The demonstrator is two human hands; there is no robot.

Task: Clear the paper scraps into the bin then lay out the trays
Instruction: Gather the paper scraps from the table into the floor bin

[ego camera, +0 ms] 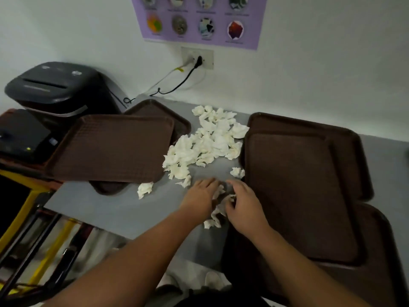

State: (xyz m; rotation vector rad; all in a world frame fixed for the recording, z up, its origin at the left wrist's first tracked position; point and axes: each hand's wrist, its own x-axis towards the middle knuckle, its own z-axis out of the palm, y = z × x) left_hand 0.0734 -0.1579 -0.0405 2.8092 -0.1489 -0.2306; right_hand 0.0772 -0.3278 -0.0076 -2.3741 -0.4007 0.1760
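Left hand (200,196) presses flat-fingered against paper scraps (215,221); your right hand (244,203) curls round them. Bigger pile (208,140) at 12 o'clock, left trays (110,147) at 10, right trays (298,196) at 3.

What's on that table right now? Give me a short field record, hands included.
surface: grey table
pile: white paper scraps loose mid-table, between the two tray groups
left side: brown left trays, overlapping
right side: brown right trays, overlapping
hands: left hand lies fingers-flat on the gathered scraps; right hand curls round them
far left: black shredder
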